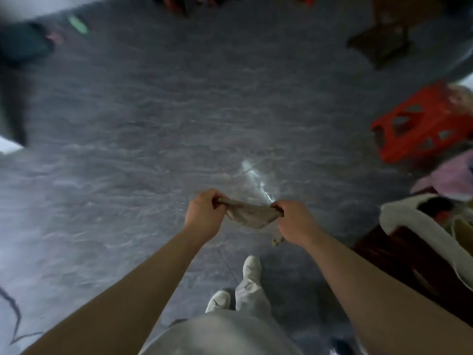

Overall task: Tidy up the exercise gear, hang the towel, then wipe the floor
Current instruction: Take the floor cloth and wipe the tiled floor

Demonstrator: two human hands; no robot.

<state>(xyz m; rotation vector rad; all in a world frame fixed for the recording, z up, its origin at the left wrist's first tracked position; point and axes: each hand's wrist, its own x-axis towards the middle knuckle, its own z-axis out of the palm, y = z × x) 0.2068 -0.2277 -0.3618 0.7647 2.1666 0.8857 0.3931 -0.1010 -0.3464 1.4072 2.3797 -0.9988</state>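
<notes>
I hold a small beige-grey cloth (249, 213) stretched between both hands, above the grey marbled floor (153, 124). My left hand (203, 213) grips its left end with curled fingers. My right hand (294, 221) grips its right end, and a loose corner of the cloth hangs below that fist. A bright wet-looking streak (256, 178) shines on the floor just beyond the cloth. My white shoes and light trousers show below my arms. The view is blurred.
A red plastic stool (419, 124) lies tipped at the right. Below it sit pink fabric (450, 175) and a dark wooden piece draped with white cloth (414, 226). A wooden stool (384, 39) stands at the top right. A dark object (23, 44) is at the top left.
</notes>
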